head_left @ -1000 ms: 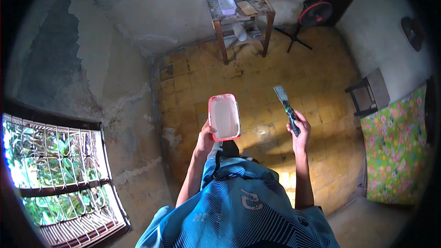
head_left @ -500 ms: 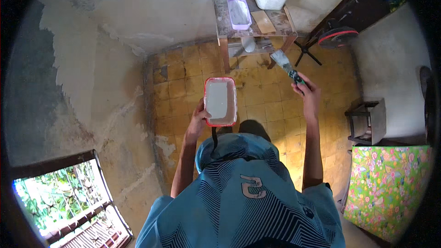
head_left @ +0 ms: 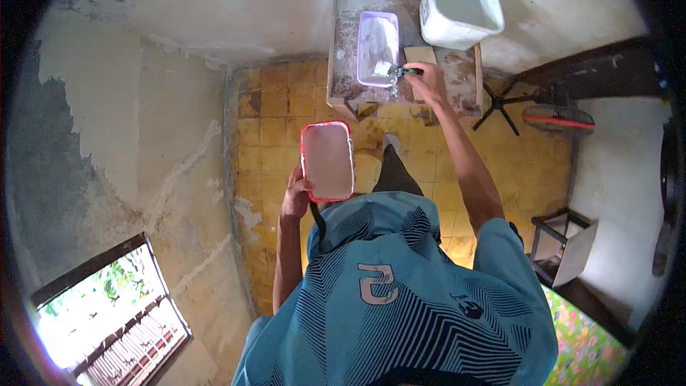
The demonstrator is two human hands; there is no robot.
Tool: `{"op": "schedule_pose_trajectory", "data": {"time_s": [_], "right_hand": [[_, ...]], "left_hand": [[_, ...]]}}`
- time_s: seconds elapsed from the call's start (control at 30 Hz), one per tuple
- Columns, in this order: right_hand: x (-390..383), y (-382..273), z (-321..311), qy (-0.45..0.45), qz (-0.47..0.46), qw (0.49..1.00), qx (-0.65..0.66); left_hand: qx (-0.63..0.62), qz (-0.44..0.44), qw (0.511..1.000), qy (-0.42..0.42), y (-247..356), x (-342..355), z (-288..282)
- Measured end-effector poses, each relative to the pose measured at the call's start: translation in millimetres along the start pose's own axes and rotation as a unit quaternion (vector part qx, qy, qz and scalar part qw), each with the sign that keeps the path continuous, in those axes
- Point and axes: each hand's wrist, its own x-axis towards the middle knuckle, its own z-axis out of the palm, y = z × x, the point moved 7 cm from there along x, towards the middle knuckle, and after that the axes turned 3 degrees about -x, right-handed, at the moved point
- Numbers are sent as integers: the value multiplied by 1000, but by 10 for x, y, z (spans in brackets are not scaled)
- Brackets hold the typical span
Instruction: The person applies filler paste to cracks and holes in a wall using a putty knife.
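My left hand (head_left: 296,196) grips the near left side of a red-rimmed rectangular tub (head_left: 325,124) in front of my body. Pale, smooth material shows inside the tub, and white smears mark its rim. Reaching forward over the table, my right hand (head_left: 426,82) is closed on a putty knife (head_left: 411,71) with a dark green handle. Its whitish blade is over the near right part of a shallow lilac tray (head_left: 360,50), which has white residue inside. Whether the blade touches the tray cannot be made out.
The stained wooden table (head_left: 345,36) also carries a large white bucket (head_left: 436,28) and a tan flat piece (head_left: 420,54). To the right stand a fan (head_left: 557,119) and a small dark-framed stool (head_left: 580,243). A barred window (head_left: 114,314) is at lower left, beside peeling walls.
My right hand has moved forward and left, bringing the putty knife from beside the table to the lilac tray. The table appears nearer; the red-rimmed tub has shifted slightly left.
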Motion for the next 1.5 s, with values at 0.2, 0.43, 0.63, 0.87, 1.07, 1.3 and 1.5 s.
{"op": "schedule_pose_trajectory", "data": {"time_s": [0.2,0.43,0.63,0.87,1.07,1.3,1.5], "right_hand": [[737,672,544,-71,-96,992,-34],[1058,768,681,-184,-81,980,13],[1012,751,727,-225,-31,971,67],[1003,842,716,-249,-23,956,155],[985,1055,714,-271,18,925,267],[924,947,292,-248,65,926,277],[806,210,-570,-229,40,947,223]], "left_hand": [[-56,-10,996,75,-69,271,442],[-64,1,992,108,-47,569,645],[-67,27,991,115,-79,719,585],[-55,4,990,128,-44,777,583],[-46,14,990,135,38,890,686],[-42,45,988,140,21,1153,733],[-48,34,990,126,-180,1527,650]]}}
